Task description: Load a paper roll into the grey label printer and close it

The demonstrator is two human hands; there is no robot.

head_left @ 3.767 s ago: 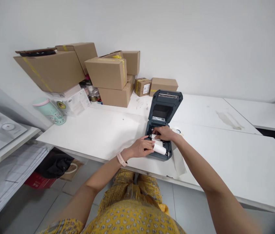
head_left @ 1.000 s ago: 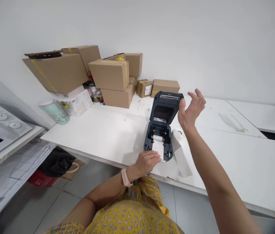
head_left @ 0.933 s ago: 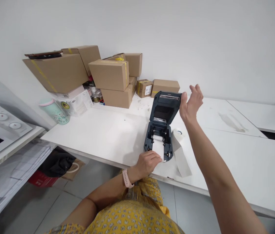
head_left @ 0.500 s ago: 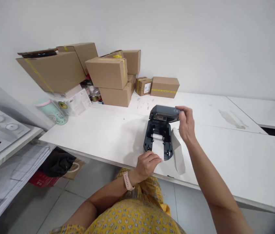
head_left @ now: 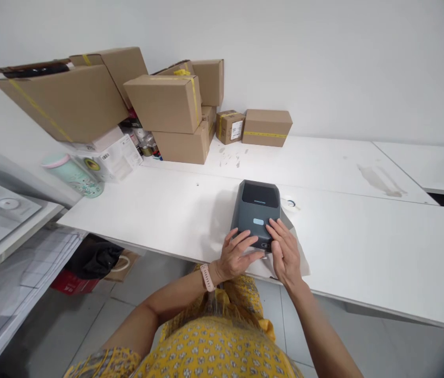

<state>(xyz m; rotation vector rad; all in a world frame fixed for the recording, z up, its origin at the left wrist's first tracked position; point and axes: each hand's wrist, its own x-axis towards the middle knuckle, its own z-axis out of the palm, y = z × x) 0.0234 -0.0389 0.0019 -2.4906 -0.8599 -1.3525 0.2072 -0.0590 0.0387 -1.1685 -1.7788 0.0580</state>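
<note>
A dark grey-blue label printer (head_left: 250,212) stands on the white table (head_left: 158,210) with its lid closed. My left hand (head_left: 238,255) rests on the printer's front left corner, fingers spread over the lid, with the thumb at the front edge near a bit of white paper. On the front right of the lid lies my right hand (head_left: 285,251), its fingers stretched out and its thumb bent down. White backing paper (head_left: 301,254) lies beside and under the printer's right side. Behind it is a white roll (head_left: 290,203) with a dark blue core.
Cardboard boxes (head_left: 162,102) are stacked at the back left, with two smaller ones by the wall. A mint tumbler (head_left: 75,176) and a white box (head_left: 113,157) stand at the left, near a white appliance (head_left: 4,210).
The printer's lid has swung down from open to closed. My right hand has let go of the raised lid edge and moved down onto its front. The white roll now shows behind.
</note>
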